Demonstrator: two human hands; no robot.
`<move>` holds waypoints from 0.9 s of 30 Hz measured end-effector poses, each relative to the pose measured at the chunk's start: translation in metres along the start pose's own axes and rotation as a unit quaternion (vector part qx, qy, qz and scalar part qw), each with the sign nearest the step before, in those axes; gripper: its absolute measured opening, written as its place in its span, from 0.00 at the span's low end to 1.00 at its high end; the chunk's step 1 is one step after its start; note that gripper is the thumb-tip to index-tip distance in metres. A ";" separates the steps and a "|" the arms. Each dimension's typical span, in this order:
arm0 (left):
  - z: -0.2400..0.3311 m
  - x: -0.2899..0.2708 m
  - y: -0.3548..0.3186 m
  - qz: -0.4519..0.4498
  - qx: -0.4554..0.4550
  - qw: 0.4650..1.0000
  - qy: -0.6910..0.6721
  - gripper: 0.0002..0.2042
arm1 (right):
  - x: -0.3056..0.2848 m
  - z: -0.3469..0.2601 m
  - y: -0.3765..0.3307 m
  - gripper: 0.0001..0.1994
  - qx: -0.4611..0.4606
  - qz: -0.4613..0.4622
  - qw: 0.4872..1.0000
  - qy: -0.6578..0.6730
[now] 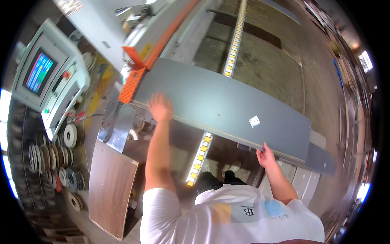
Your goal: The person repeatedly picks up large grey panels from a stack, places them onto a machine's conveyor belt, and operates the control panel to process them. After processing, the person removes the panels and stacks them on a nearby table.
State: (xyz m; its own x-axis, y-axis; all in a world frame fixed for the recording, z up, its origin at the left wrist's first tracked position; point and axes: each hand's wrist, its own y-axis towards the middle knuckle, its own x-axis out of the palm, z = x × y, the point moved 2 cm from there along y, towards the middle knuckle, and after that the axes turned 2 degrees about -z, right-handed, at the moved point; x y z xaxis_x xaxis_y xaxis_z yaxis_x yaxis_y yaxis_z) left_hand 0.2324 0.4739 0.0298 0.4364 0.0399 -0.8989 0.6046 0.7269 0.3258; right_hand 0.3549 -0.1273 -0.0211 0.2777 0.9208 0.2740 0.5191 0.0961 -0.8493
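Note:
A long grey panel (203, 95) lies across in front of me, its narrow light-coloured edge toward me. My left hand (160, 107) rests on its top near the left end, fingers stretched out and spread. Further right, my right hand (265, 155) grips the near edge, thumb on top and the other fingers partly hidden below. A small white label (254, 121) sits on the panel not far from that hand. The panel's left end touches an orange perforated guard (132, 85) on a machine.
Rails with yellow rollers (199, 160) run beneath the panel. At left stand a control console (53, 77) with a lit screen and stacked rolls of edge banding (50, 158). A brown wood-grain board (111, 187) is by my left arm. Stacked boards (345, 69) line the far right.

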 end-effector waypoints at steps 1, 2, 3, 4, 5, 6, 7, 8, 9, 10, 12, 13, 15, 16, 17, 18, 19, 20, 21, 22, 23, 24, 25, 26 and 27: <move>-0.001 0.007 0.005 0.006 0.011 1.000 0.003 0.21 | 0.007 -0.004 -0.002 0.24 -0.018 -0.003 0.999 -0.035; 0.003 0.014 0.009 0.006 0.014 1.000 0.014 0.21 | 0.022 -0.006 -0.013 0.27 -0.037 0.001 0.997 -0.066; 0.007 0.018 0.017 0.009 0.019 0.999 0.024 0.20 | 0.032 -0.010 -0.019 0.28 -0.050 -0.021 0.995 -0.088; 0.009 0.023 0.022 0.055 0.053 0.997 0.017 0.19 | 0.037 -0.013 -0.026 0.29 -0.063 -0.041 0.991 -0.109; 0.016 0.025 0.026 0.063 0.077 0.995 0.019 0.19 | 0.036 -0.013 -0.031 0.27 -0.078 -0.064 0.982 -0.161; 0.029 0.026 0.031 0.058 0.074 0.996 -0.008 0.19 | 0.031 -0.014 -0.035 0.25 -0.092 -0.087 0.969 -0.213; 0.027 0.039 0.031 0.053 0.072 0.996 0.009 0.20 | 0.020 -0.011 -0.031 0.24 -0.083 -0.092 0.952 -0.280; 0.052 0.042 0.023 0.030 0.064 0.997 0.004 0.21 | -0.002 0.000 -0.023 0.23 -0.070 -0.092 0.933 -0.341; 0.070 0.044 0.011 0.012 0.093 0.995 -0.027 0.21 | -0.023 0.012 -0.020 0.21 -0.075 -0.085 0.906 -0.409; 0.086 0.047 -0.001 -0.008 0.119 0.991 -0.056 0.21 | -0.044 0.024 -0.028 0.18 -0.089 -0.100 0.886 -0.444; 0.135 0.049 -0.038 -0.037 0.208 0.972 -0.100 0.20 | -0.131 0.063 0.001 0.16 -0.128 -0.132 0.821 -0.541; 0.159 0.048 -0.061 -0.048 0.245 0.962 -0.113 0.20 | -0.156 0.069 -0.009 0.15 -0.100 -0.099 0.811 -0.567; 0.226 0.028 -0.111 -0.101 0.299 0.916 -0.246 0.17 | -0.211 0.083 -0.030 0.15 -0.071 -0.045 0.803 -0.590; 0.254 0.021 -0.141 -0.131 0.330 0.893 -0.275 0.18 | -0.245 0.095 -0.038 0.15 -0.074 -0.025 0.806 -0.586; 0.275 0.027 -0.171 -0.159 0.358 0.868 -0.305 0.18 | -0.291 0.111 -0.038 0.14 -0.048 0.015 0.815 -0.577; 0.302 0.017 -0.198 -0.238 0.345 0.850 -0.320 0.19 | -0.330 0.130 -0.036 0.14 -0.022 0.053 0.823 -0.566; 0.309 0.041 -0.230 -0.279 0.348 0.827 -0.341 0.18 | -0.346 0.138 -0.043 0.14 0.009 0.077 0.848 -0.525; 0.318 0.067 -0.262 -0.366 0.310 0.814 -0.328 0.18 | -0.360 0.144 -0.051 0.13 0.043 0.102 0.870 -0.481; 0.325 0.094 -0.293 -0.448 0.268 0.794 -0.312 0.19 | -0.376 0.152 -0.058 0.13 0.076 0.127 0.888 -0.436; 0.327 0.125 -0.323 -0.495 0.244 0.785 -0.280 0.19 | -0.396 0.167 -0.058 0.13 0.096 0.122 0.871 -0.465; 0.332 0.152 -0.348 -0.540 0.217 0.774 -0.248 0.19 | -0.425 0.188 -0.051 0.12 0.116 0.117 0.852 -0.497; 0.342 0.169 -0.363 -0.584 0.195 0.760 -0.208 0.18 | -0.450 0.211 -0.043 0.12 0.135 0.113 0.832 -0.526; 0.353 0.186 -0.377 -0.626 0.170 0.742 -0.170 0.18 | -0.468 0.229 -0.041 0.12 0.040 0.108 0.804 -0.583; 0.363 0.204 -0.391 -0.665 0.147 0.721 -0.129 0.17 | -0.481 0.241 -0.042 0.13 -0.054 0.102 0.765 -0.633; 0.366 0.228 -0.406 -0.683 0.138 0.710 -0.101 0.17 | -0.491 0.245 -0.045 0.15 -0.021 0.082 0.778 -0.622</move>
State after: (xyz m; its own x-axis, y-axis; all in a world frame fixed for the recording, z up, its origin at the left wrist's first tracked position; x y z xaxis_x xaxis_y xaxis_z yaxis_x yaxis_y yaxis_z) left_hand 0.3308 -0.0629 -0.2001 -0.6130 -0.6921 -0.3811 0.6515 -0.1699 -0.7394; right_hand -0.0026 -0.4911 -0.2277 -0.6419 0.5751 -0.5072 0.5918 -0.0491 -0.8046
